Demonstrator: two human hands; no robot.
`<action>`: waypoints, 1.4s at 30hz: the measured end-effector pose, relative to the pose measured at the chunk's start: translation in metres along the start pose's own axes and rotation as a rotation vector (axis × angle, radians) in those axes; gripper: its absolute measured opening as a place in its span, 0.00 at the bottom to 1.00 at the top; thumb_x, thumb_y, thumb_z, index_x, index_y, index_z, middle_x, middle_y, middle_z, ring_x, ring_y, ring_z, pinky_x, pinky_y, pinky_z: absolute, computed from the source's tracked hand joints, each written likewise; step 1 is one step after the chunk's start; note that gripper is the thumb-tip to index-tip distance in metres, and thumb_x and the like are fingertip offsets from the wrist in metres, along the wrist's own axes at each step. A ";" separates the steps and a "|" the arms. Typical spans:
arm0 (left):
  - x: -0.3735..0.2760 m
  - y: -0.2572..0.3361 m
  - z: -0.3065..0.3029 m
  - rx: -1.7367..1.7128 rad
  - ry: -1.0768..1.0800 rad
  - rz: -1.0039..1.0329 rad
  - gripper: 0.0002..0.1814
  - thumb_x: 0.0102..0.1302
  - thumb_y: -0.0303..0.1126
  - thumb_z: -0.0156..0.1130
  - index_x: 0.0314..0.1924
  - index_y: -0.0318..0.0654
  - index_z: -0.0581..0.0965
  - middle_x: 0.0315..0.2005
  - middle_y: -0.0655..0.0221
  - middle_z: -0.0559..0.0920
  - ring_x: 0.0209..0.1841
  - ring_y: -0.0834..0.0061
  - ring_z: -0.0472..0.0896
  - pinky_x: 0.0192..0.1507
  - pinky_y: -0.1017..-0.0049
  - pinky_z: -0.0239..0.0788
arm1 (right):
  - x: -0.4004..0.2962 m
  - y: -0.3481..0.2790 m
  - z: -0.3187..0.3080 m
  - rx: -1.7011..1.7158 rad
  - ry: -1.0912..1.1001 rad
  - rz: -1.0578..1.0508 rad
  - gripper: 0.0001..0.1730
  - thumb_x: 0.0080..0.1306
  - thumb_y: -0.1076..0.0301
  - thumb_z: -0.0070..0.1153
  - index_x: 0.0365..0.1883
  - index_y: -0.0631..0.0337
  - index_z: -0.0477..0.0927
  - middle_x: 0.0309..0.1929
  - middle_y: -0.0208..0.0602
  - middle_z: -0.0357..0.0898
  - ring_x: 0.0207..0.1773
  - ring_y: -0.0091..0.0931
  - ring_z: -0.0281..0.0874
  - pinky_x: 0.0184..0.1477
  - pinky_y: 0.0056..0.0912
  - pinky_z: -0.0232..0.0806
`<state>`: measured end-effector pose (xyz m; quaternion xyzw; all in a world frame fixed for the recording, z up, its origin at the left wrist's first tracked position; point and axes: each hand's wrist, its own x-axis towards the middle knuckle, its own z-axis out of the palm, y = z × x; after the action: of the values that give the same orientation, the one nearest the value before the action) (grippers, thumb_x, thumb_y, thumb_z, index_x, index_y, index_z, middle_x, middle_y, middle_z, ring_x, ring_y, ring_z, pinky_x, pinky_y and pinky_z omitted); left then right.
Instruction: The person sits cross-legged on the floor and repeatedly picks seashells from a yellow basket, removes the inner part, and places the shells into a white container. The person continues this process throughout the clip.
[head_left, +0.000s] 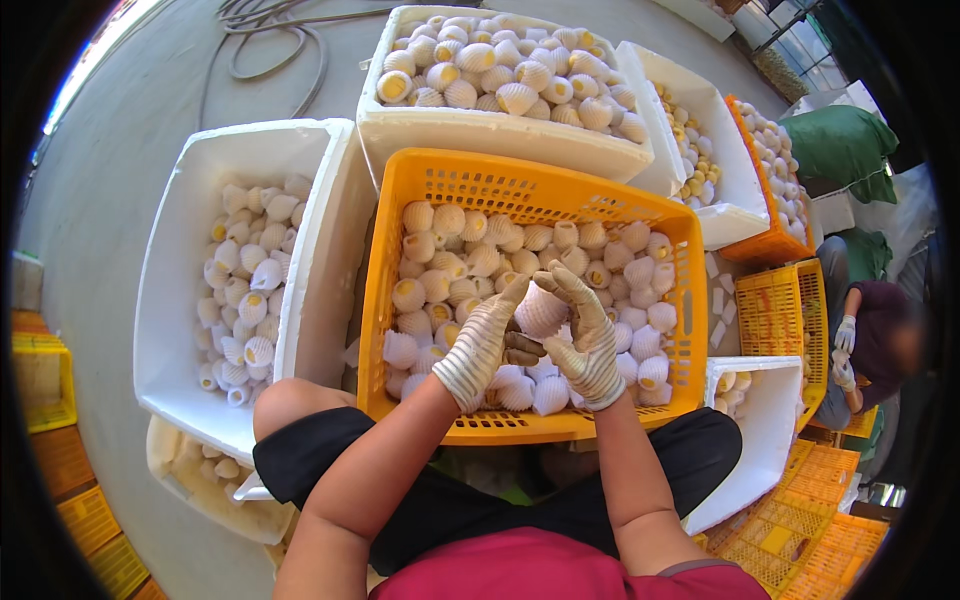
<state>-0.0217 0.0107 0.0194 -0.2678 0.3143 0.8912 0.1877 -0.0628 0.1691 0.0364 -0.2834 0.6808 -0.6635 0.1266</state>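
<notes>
A round fruit in a white foam net sleeve (541, 309) sits between my two hands, above the orange plastic crate (525, 429). My left hand (484, 337), in a striped, soiled work glove, is at its left side with fingertips around it. From the right, my gloved right hand (589, 337) curls around it, fingers at the top and thumb below. Exact contact of the left fingertips is partly hidden. Many foam-netted fruits (442, 285) fill the crate below, some showing yellow skin through the sleeve openings.
White foam boxes of netted fruit stand at the left (169, 300) and behind the crate (502, 127). Another foam box (739, 187) holds sleeved and bare yellow fruits. At the right, a gloved co-worker (874, 352) sits beside a yellow crate (772, 311). A hose (300, 67) lies on the floor.
</notes>
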 end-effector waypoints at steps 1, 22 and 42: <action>-0.001 -0.002 -0.001 -0.012 -0.019 0.024 0.28 0.70 0.57 0.57 0.53 0.38 0.73 0.36 0.62 0.81 0.27 0.71 0.84 0.26 0.74 0.80 | 0.001 -0.005 0.002 0.095 -0.005 0.003 0.37 0.63 0.60 0.66 0.69 0.60 0.68 0.65 0.38 0.73 0.70 0.31 0.67 0.70 0.37 0.60; 0.000 -0.006 0.004 0.506 0.117 0.315 0.29 0.66 0.39 0.68 0.59 0.25 0.73 0.44 0.62 0.83 0.43 0.78 0.82 0.46 0.78 0.76 | -0.002 0.014 0.016 -0.495 0.463 -0.016 0.11 0.64 0.69 0.66 0.41 0.67 0.82 0.45 0.42 0.84 0.46 0.31 0.82 0.50 0.31 0.74; 0.006 -0.012 -0.008 0.492 0.081 0.453 0.17 0.71 0.29 0.55 0.57 0.28 0.76 0.42 0.62 0.84 0.42 0.74 0.83 0.43 0.73 0.81 | 0.001 0.013 0.009 -0.309 0.585 0.181 0.03 0.67 0.76 0.62 0.37 0.65 0.82 0.36 0.32 0.83 0.37 0.19 0.77 0.41 0.24 0.72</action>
<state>-0.0172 0.0153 0.0051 -0.1728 0.5786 0.7965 0.0314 -0.0610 0.1606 0.0235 -0.0355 0.8031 -0.5918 -0.0602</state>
